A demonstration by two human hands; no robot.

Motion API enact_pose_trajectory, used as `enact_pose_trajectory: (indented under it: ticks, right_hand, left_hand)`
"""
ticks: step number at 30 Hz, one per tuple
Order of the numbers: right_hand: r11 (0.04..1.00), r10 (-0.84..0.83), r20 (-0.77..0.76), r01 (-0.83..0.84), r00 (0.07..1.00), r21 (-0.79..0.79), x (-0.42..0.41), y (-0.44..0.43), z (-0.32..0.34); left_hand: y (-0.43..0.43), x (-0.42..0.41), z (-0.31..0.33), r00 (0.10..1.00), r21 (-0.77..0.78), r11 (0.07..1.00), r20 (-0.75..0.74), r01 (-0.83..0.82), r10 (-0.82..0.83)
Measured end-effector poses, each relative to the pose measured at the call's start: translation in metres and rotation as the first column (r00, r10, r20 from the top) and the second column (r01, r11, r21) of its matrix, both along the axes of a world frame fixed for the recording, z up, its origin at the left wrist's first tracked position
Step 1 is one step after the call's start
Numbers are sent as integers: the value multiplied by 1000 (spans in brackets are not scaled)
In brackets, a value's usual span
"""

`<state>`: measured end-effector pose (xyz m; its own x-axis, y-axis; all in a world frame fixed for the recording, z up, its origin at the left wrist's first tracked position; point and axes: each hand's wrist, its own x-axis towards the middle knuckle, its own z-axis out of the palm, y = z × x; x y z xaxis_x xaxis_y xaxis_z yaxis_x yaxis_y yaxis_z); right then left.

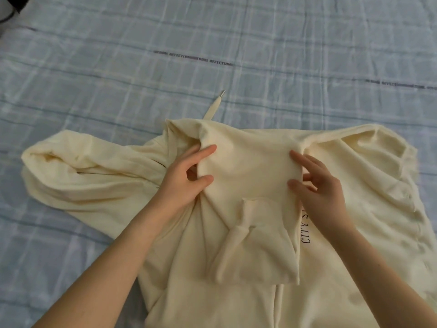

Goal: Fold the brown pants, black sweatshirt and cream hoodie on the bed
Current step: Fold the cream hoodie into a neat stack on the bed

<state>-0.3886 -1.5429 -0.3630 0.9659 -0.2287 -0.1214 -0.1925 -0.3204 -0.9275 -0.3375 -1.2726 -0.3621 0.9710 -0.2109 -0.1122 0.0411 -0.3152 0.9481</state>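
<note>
Now we work on the cream hoodie [260, 209], which lies spread on the bed [118, 67] with its chest side up, so that a part of a black printed word shows near the right wrist. Our left hand [186, 178] and our right hand [319, 185] both lie on the hood [248, 166], which is turned down over the chest. Each hand pinches one side edge of it between thumb and fingers, so the hands are partly closed on the cloth, not flat and not wide. One drawstring [214, 104] lies out on the bed sheet beyond the collar, and the other drawstring [234, 242] lies on the hood in front of us. The left sleeve [82, 171] is loosely bunched at the side, and the right sleeve [378, 147] is also not brought in yet. We judge that the hoodie is only at the beginning of its folding: the hood is laid down, but the sleeves and the body are not yet folded. We do not see the brown pants or the black sweatshirt in this view, so we cannot tell whether they are already folded or still wait for us.
</note>
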Motion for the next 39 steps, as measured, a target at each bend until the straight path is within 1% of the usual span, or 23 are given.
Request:
enact_pose_trajectory:
  ticks: [2,5,7,9,10,11,12,13,14,15,17,18,19,21,23,25,28,30,33,34,35,37,39]
  right_hand:
    - [998,-1,21,-1,1000,59,21,-5,10]
    - [976,-9,26,3,1000,217,78,-9,23]
    - [974,3,-3,-2,1000,226,119,-6,27]
    - [994,36,-97,-26,995,105,141,0,23]
    - [998,47,-148,-51,988,-25,143,3,19]
    - [981,35,-162,-64,986,-181,137,7,15]
    - [945,16,-111,-52,994,-323,127,11,12]
    - [912,30,-25,-37,999,-408,113,15,8]
    - [900,72,51,-43,996,-434,96,21,3]
    - [900,119,82,-73,989,-429,80,26,-3]
    - [893,175,37,-143,984,-426,55,31,-14]
    - [903,157,-4,-145,988,-404,46,30,-17]
    - [935,103,-32,-107,994,-339,39,29,-17]
    - [993,-13,-64,5,998,-122,34,26,-8]
    - [994,-43,-66,49,997,99,27,22,2]
    - [961,-25,-83,47,996,274,12,18,11]
    - [904,29,-166,45,986,425,-19,19,23]
    - [899,121,-182,-29,976,438,-39,18,28]
    - [921,242,-230,-149,943,360,-64,7,40]
    - [935,241,-237,-160,941,315,-68,3,44]
    - [952,205,-228,-139,952,272,-70,-1,46]
    - [988,89,-161,-66,983,142,-65,3,45]
    - [988,77,-38,-82,996,-129,-52,22,36]
  left_hand:
    - [-1,25,5,1000,15,1000,12,2,-2]
    - [-9,85,17,997,2,999,61,-43,43]
    - [-18,125,23,996,38,996,48,-82,80]
    - [-27,150,19,993,88,993,-87,-75,83]
    - [-29,153,14,987,190,980,-142,-51,79]
    - [-32,149,10,983,365,931,-165,-14,80]
    - [-35,139,8,987,552,834,-130,-8,96]
    - [-39,123,6,996,658,751,-21,-50,85]
    - [-45,104,5,994,643,760,97,-98,46]
    - [-51,84,5,989,543,835,150,-95,15]
    - [-65,48,5,998,288,958,59,11,-29]
    - [-70,33,2,999,214,976,10,35,-38]
    - [-73,20,-2,1000,176,984,-12,14,-12]
    - [-71,5,-6,994,97,992,-62,-81,87]
    - [-61,-6,-9,984,43,993,-130,-114,118]
    - [-47,-18,-9,979,-45,995,-189,-92,82]
    - [-35,-38,2,961,-160,987,-277,-19,-27]
    - [-29,-48,5,943,-143,987,-312,76,-118]
    - [-11,-59,6,899,-53,934,-257,353,-354]
    - [-7,-61,8,886,-6,907,-209,422,-413]
    - [-5,-62,11,894,55,901,-158,431,-419]
    - [-13,-59,14,955,258,925,23,279,-294]
    - [-34,-55,10,952,460,886,240,60,-189]
